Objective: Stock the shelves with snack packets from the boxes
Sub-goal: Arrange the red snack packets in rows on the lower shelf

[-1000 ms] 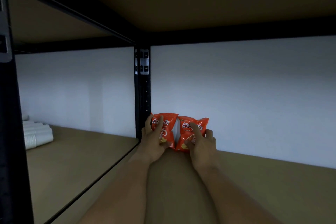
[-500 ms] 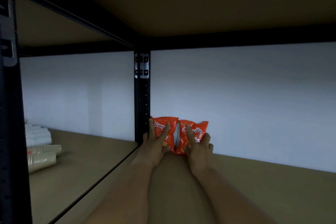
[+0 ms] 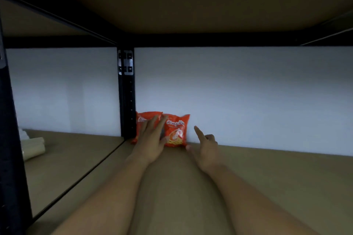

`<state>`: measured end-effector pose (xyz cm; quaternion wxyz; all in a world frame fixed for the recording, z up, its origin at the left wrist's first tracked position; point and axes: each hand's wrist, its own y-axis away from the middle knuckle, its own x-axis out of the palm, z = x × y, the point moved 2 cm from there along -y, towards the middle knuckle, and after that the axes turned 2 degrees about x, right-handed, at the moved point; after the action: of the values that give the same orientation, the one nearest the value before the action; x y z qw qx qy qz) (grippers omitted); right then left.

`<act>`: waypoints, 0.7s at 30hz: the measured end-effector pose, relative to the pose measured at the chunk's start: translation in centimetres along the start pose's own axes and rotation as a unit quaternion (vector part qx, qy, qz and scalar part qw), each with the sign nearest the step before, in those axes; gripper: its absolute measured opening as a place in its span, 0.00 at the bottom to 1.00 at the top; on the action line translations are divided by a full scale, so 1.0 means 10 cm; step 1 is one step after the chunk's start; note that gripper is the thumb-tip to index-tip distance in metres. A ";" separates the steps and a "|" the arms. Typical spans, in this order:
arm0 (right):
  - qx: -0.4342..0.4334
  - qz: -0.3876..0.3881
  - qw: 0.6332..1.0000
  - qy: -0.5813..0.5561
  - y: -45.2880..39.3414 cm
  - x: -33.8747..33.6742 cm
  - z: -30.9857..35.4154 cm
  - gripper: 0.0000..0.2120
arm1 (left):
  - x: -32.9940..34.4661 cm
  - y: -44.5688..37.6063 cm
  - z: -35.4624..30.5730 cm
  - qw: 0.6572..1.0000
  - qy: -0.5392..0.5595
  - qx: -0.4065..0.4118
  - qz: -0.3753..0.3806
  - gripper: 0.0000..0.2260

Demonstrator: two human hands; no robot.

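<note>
Two orange-red snack packets stand upright side by side against the white back wall of the brown shelf board (image 3: pixel 267 187). The left packet (image 3: pixel 142 118) sits right beside the black upright post and is mostly covered by my left hand (image 3: pixel 152 139), whose straight fingers lie flat against its front. The right packet (image 3: pixel 176 130) is in full view and free. My right hand (image 3: pixel 205 146) is just to the right of that packet, off it, with the index finger stretched out, the other fingers curled and nothing in it.
A black upright post (image 3: pixel 127 91) divides this bay from the left bay, where pale stacked cups (image 3: pixel 33 148) lie on their side. The shelf board above (image 3: pixel 191 2) hangs low overhead. A dark front post (image 3: pixel 11 139) stands at far left.
My right hand has come off the right packet and moved to the right. My left hand's fingers have flattened across the left packet. The view has drawn back, showing more shelf.
</note>
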<state>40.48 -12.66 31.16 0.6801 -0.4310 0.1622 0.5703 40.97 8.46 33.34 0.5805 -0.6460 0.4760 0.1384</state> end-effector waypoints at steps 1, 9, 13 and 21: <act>-0.004 0.003 1.000 0.001 0.10 -0.10 -0.03 0.34 | 0.00 0.04 -0.16 1.000 0.021 0.013 -0.013 0.31; -0.042 -0.006 0.999 0.029 1.21 -1.14 -0.34 0.20 | 0.17 0.64 -1.81 0.974 0.198 0.072 0.078 0.18; -0.018 -0.041 0.998 0.043 1.91 -1.83 -0.70 0.18 | 0.33 1.07 -2.75 0.946 0.298 0.080 0.101 0.12; 0.076 -0.130 0.988 0.032 3.49 -3.03 -1.54 0.13 | 0.50 2.20 -4.27 0.876 0.428 0.183 0.124 0.08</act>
<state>3.77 -44.61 29.86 0.7741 -0.4132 0.1690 0.4488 10.41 -28.68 28.39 0.4061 -0.4601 0.7711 -0.1697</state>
